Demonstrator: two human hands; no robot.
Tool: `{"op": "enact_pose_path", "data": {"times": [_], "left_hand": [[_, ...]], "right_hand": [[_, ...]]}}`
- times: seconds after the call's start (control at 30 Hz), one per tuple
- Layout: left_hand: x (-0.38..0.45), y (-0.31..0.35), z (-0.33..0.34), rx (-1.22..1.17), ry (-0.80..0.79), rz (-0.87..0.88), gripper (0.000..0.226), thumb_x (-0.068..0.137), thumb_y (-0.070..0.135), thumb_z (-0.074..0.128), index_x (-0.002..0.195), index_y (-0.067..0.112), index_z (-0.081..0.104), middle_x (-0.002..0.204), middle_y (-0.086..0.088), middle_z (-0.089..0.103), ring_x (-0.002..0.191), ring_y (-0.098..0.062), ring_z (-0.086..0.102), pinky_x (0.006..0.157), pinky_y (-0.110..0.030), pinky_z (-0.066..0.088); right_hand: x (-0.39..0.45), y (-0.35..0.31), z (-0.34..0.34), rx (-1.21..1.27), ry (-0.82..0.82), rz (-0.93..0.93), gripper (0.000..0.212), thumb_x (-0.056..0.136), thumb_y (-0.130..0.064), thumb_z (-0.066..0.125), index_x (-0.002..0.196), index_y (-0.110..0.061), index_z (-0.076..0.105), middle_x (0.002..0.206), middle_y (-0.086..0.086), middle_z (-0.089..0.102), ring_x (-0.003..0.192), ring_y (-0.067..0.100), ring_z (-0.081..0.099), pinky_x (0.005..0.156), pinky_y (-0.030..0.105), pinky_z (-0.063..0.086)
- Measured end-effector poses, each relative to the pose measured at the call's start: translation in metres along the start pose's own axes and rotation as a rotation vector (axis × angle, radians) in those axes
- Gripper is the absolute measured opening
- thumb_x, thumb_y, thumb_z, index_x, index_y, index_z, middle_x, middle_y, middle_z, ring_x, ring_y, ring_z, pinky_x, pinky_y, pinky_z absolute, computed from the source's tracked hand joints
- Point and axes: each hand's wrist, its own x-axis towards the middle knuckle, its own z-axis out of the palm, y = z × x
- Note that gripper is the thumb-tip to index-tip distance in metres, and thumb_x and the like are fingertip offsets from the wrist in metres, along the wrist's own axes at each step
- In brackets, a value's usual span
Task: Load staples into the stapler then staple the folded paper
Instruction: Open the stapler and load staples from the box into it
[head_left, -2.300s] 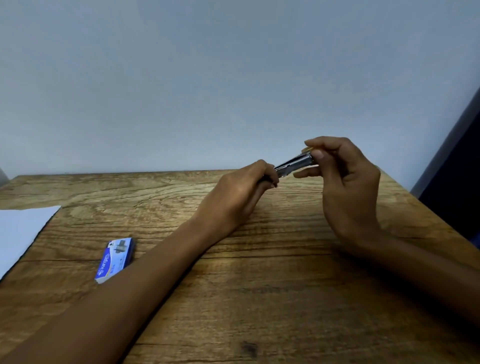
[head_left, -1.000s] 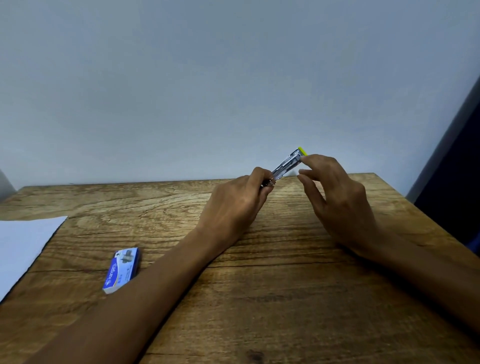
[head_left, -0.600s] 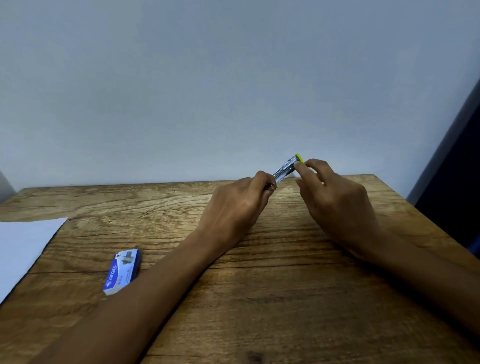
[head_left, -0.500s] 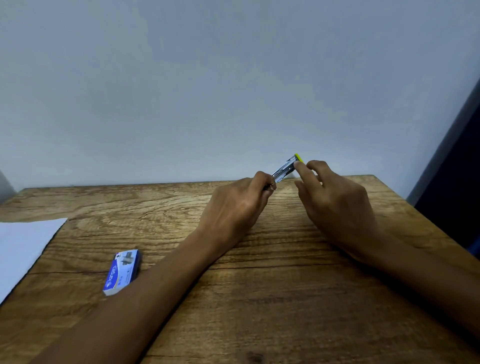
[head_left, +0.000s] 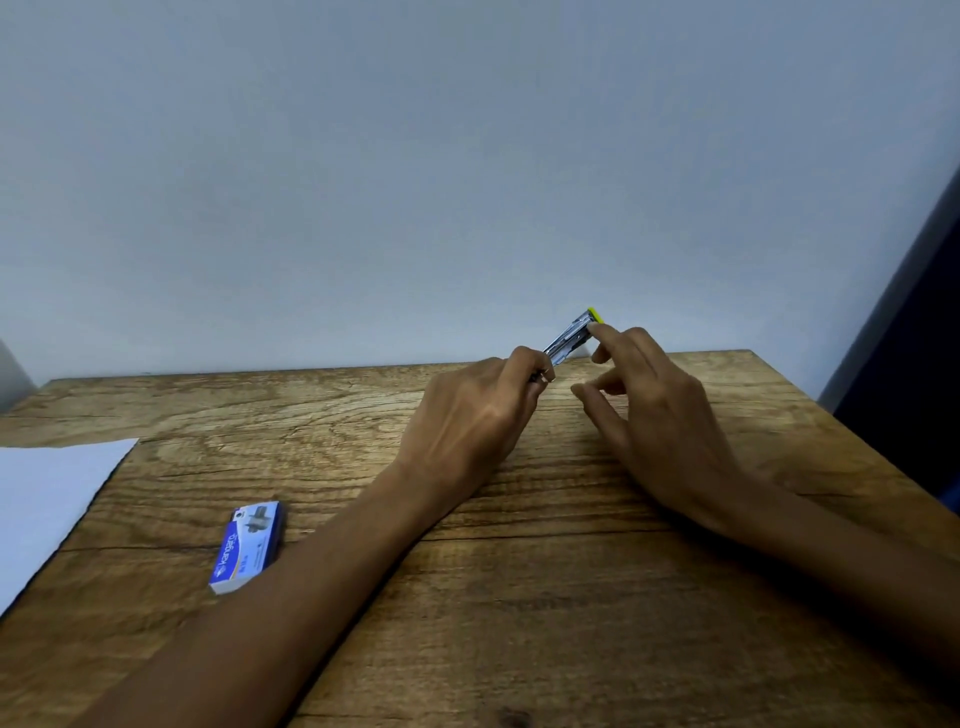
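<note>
Far to the left of my left hand (head_left: 467, 415), a white sheet of paper (head_left: 47, 499) lies at the counter (head_left: 519, 597) edge; whether it is folded I cannot tell. Nearer, beside my left forearm, lies the blue staple box (head_left: 249, 545). My left hand is closed around the lower end of the stapler (head_left: 569, 338), which tilts up and away to the right. My right hand (head_left: 660, 410) sits just right of it, fingers loosely curled, one fingertip (head_left: 602, 332) touching the yellow-tipped upper end, gripping nothing. Step in hand, as I judge: loading the magazine. Next I must seat it fully, then reach left for the paper.
</note>
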Motion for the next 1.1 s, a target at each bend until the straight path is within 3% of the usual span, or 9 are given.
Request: {"op": "enact_pose_path", "data": {"times": [0.13, 0.33, 0.47, 0.67, 0.77, 0.83, 0.9, 1.0, 1.1], "left_hand": [[0.0, 0.0, -0.001, 0.008, 0.003, 0.042, 0.012, 0.09, 0.017, 0.048, 0.093, 0.009, 0.057, 0.059, -0.004, 0.062, 0.045, -0.025, 0.054, 0.036, -0.027, 0.038], [-0.001, -0.002, 0.002, -0.038, -0.017, -0.083, 0.01, 0.09, 0.025, 0.044, 0.096, 0.018, 0.047, 0.059, -0.001, 0.064, 0.046, -0.023, 0.057, 0.038, -0.028, 0.042], [-0.001, -0.002, 0.002, -0.049, -0.028, -0.104, 0.008, 0.091, 0.028, 0.042, 0.096, 0.022, 0.044, 0.059, 0.0, 0.063, 0.045, -0.023, 0.054, 0.038, -0.029, 0.04], [-0.002, -0.001, 0.001, -0.065, -0.048, -0.12, 0.009, 0.091, 0.03, 0.04, 0.096, 0.023, 0.042, 0.06, 0.0, 0.063, 0.046, -0.024, 0.054, 0.039, -0.03, 0.042], [-0.002, -0.001, 0.0, -0.001, -0.106, -0.096, 0.008, 0.091, 0.029, 0.041, 0.095, 0.022, 0.043, 0.061, -0.001, 0.063, 0.047, -0.024, 0.055, 0.038, -0.03, 0.04], [0.001, -0.005, -0.006, 0.117, -0.187, 0.041, 0.004, 0.092, 0.018, 0.05, 0.095, 0.018, 0.047, 0.063, -0.001, 0.061, 0.049, -0.025, 0.054, 0.039, -0.029, 0.036], [0.007, -0.012, -0.014, 0.262, -0.239, 0.239, 0.008, 0.092, 0.003, 0.052, 0.091, 0.011, 0.055, 0.067, -0.004, 0.059, 0.053, -0.024, 0.052, 0.047, -0.032, 0.041], [0.019, -0.021, -0.027, 0.425, -0.244, 0.425, 0.032, 0.098, -0.004, 0.028, 0.087, 0.008, 0.055, 0.083, -0.007, 0.063, 0.066, -0.026, 0.055, 0.067, -0.04, 0.047], [0.019, -0.025, -0.03, 0.492, -0.25, 0.506, 0.024, 0.096, -0.006, 0.034, 0.086, 0.009, 0.051, 0.098, -0.006, 0.067, 0.072, -0.027, 0.057, 0.073, -0.041, 0.046]], "right_hand": [[0.001, 0.003, 0.001, -0.11, -0.046, -0.054, 0.04, 0.089, -0.025, 0.048, 0.125, -0.006, 0.048, 0.11, 0.011, 0.057, 0.076, 0.028, 0.068, 0.052, 0.041, 0.054], [-0.001, 0.005, 0.0, -0.087, -0.037, -0.172, 0.037, 0.091, -0.023, 0.051, 0.124, -0.008, 0.051, 0.117, 0.012, 0.06, 0.084, 0.03, 0.068, 0.064, 0.041, 0.057], [-0.001, 0.008, -0.002, -0.102, 0.043, -0.122, 0.035, 0.092, -0.022, 0.05, 0.126, -0.012, 0.045, 0.118, 0.01, 0.06, 0.08, 0.032, 0.067, 0.063, 0.041, 0.054], [-0.001, 0.011, 0.0, -0.238, 0.025, -0.094, 0.042, 0.092, -0.024, 0.048, 0.131, -0.009, 0.047, 0.115, 0.009, 0.06, 0.078, 0.029, 0.066, 0.061, 0.038, 0.054], [-0.001, 0.008, 0.0, 0.144, 0.075, 0.094, 0.036, 0.09, -0.019, 0.055, 0.126, -0.014, 0.049, 0.11, 0.002, 0.06, 0.082, 0.016, 0.068, 0.069, 0.035, 0.053], [0.002, 0.005, -0.004, 0.56, 0.064, 0.336, 0.039, 0.09, -0.015, 0.06, 0.126, -0.019, 0.045, 0.101, 0.001, 0.061, 0.081, 0.016, 0.071, 0.068, 0.033, 0.057], [0.005, 0.006, -0.008, 0.821, 0.031, 0.488, 0.04, 0.09, -0.015, 0.06, 0.127, -0.02, 0.045, 0.092, 0.005, 0.062, 0.076, 0.022, 0.073, 0.06, 0.038, 0.059], [0.007, 0.009, -0.011, 0.972, -0.031, 0.585, 0.032, 0.089, -0.013, 0.061, 0.121, -0.01, 0.057, 0.078, 0.01, 0.064, 0.073, 0.03, 0.073, 0.061, 0.041, 0.06], [0.006, 0.011, -0.009, 0.994, -0.093, 0.602, 0.023, 0.086, -0.005, 0.064, 0.108, 0.0, 0.066, 0.077, 0.021, 0.064, 0.073, 0.032, 0.073, 0.066, 0.038, 0.06]]}}
